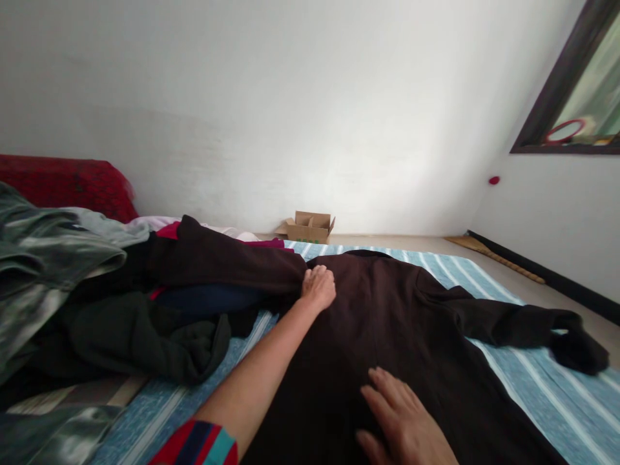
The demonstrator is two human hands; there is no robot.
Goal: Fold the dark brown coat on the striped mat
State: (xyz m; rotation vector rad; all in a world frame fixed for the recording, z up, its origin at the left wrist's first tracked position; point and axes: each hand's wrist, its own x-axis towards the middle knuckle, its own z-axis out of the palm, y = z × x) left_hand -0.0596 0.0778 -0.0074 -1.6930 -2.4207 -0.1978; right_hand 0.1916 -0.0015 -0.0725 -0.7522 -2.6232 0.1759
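Note:
A dark brown coat [368, 310] lies spread out in front of me. One sleeve [232, 255] stretches left over a heap of clothes, and the other sleeve [513, 323] bends out to the right. My left hand [318, 287] is closed on the coat's cloth near the left shoulder, its fingertips mostly hidden. Over the lower middle of the coat is my right hand [400, 413], fingers stretched out and holding nothing; whether it touches the cloth I cannot tell.
Piled clothes, among them a dark green garment [145, 332] and a grey-green patterned one [43, 258], fill the left side. Beneath the coat is a blue striped sheet [557, 394]. An open cardboard box [310, 227] stands by the white wall. A window [576, 97] is at upper right.

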